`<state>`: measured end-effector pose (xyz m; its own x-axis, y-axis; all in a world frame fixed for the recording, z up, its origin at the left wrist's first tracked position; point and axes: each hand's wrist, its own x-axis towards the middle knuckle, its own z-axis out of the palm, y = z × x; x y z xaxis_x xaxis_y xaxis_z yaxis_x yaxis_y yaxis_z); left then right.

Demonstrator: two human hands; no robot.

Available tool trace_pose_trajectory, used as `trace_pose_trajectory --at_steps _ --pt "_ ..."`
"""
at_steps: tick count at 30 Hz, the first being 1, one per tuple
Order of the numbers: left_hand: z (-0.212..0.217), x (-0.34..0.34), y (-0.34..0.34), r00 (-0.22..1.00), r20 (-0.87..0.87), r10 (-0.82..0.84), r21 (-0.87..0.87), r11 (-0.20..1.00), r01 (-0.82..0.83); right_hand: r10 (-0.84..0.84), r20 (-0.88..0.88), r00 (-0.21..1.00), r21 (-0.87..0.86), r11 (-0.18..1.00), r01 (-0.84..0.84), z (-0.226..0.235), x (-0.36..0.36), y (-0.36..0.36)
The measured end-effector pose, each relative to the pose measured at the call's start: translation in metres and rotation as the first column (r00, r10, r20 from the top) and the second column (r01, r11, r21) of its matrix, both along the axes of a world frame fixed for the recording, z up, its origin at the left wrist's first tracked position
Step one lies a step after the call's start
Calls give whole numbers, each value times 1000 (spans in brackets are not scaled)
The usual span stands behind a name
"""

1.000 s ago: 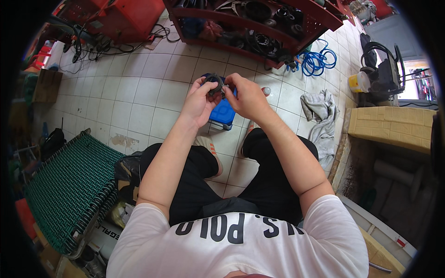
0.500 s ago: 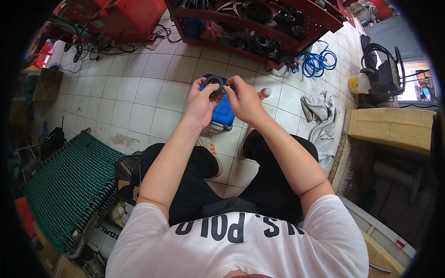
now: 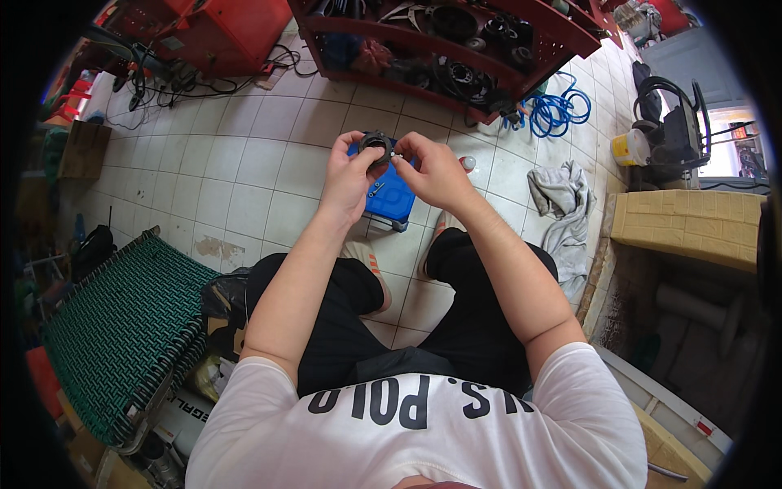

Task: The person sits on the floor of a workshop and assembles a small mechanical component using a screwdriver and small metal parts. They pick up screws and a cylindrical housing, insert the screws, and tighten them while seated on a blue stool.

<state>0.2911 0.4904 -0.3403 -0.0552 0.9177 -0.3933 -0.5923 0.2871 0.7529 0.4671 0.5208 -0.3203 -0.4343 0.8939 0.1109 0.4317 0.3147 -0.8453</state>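
Note:
Over a blue plastic stool or box (image 3: 394, 198), my left hand (image 3: 349, 178) grips a dark ring-shaped part (image 3: 375, 139) with an open middle. Its thumb lies across the ring and its fingers curl round the far side. At the ring's right edge, my right hand (image 3: 435, 174) pinches a small shiny metal piece (image 3: 395, 155), too small to name, against or close to the ring. A few small screw-like pieces (image 3: 375, 189) lie on the blue top beside my left hand. Just right of my right hand stands a small bottle (image 3: 467, 164) with a pale reddish cap.
Ahead is a red shelf cart (image 3: 391, 45) full of dark parts. Coiled blue hose (image 3: 560, 110) and a grey cloth (image 3: 562, 212) lie on the tiled floor at right. A green woven chair (image 3: 130, 326) stands at left, a cardboard box (image 3: 688, 226) at right.
The ring has turned slightly in my left hand, so its opening shows more. My left hand has shifted a little left, uncovering the small pieces on the blue top.

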Motion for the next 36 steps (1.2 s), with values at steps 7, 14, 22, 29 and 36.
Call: trace_pose_trajectory --at_steps 7,14,22,29,36 --pt "-3 2 1 1000 -15 -27 4 1000 27 -19 -6 1000 -79 997 18 -8 3 2" --pt "-7 2 0 1000 -9 -19 30 999 20 -93 -111 989 -350 935 48 -19 -3 -1" --pt "-4 0 3 1000 -9 -9 10 1000 9 -122 -210 970 -516 857 -4 -7 -2 1" --pt "-9 0 3 986 145 76 -54 996 -69 -66 61 996 -1 998 66 -15 -8 -3" --pt "-9 8 -1 988 138 73 -1 997 -74 -198 -41 979 -116 974 193 -34 -17 -8"
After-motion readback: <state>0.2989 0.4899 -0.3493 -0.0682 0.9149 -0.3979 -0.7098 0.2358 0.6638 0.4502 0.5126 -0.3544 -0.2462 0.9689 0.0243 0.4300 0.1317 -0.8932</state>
